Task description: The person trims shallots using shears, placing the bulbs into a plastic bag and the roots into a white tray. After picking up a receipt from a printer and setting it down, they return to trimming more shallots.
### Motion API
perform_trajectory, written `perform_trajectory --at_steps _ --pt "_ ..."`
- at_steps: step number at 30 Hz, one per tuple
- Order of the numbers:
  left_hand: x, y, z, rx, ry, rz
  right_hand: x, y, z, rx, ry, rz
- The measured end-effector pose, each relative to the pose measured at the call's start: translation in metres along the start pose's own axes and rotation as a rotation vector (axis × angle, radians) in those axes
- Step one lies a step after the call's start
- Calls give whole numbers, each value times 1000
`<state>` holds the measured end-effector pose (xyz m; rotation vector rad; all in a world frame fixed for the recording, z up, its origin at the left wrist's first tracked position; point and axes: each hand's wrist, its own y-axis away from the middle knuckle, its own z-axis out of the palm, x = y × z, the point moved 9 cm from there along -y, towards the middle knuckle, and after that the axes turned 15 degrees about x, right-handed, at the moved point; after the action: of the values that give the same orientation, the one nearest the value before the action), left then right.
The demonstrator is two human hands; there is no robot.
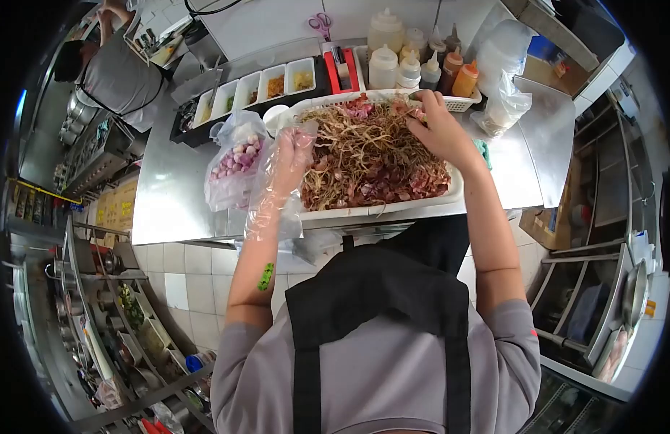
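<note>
A white tray [393, 210] in front of me is heaped with dry shallot skins and stringy roots [371, 145]. My left hand [294, 148] is inside a clear plastic bag [266, 195] that also covers the forearm. It lies at the tray's left edge, its fingers blurred by the plastic. At the tray's back right corner, my right hand [438, 124] has thumb and fingers curled around some reddish skins at the edge of the heap. Left of the bagged hand, another plastic bag [218, 189] holds peeled purple shallots [244, 155].
Behind the tray stand several squeeze bottles [383, 69], a red holder [341, 70] with purple scissors [320, 25], and a row of white ingredient containers [275, 81]. A tied plastic bag [503, 108] sits at right on the steel table [176, 188]. Another person [121, 72] is at upper left.
</note>
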<state>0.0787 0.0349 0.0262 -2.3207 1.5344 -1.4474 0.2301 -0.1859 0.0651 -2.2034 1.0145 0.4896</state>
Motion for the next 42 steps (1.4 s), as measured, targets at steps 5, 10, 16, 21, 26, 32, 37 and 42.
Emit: perform_trajectory --at_steps 5,10,16,21,26,32,37,42 --pt "32 16 -11 100 -184 1 -63 51 53 -186 -513 155" --pt "37 18 8 88 -200 56 -71 68 116 -448 -455 226" --pt "33 17 29 80 -111 178 -65 75 142 -632 -359 236" --pt "89 5 19 17 -3 121 -70 95 165 -886 -125 126" --pt "29 -6 -15 300 483 -139 -67 59 82 -370 -288 -126" --pt "20 31 17 74 1111 -693 -80 51 16 -54 -395 -259" --pt "-3 48 59 24 1177 -859 -85 58 38 -101 -522 5" --pt "7 57 67 26 1086 -899 -85 59 47 -4 -626 -27"
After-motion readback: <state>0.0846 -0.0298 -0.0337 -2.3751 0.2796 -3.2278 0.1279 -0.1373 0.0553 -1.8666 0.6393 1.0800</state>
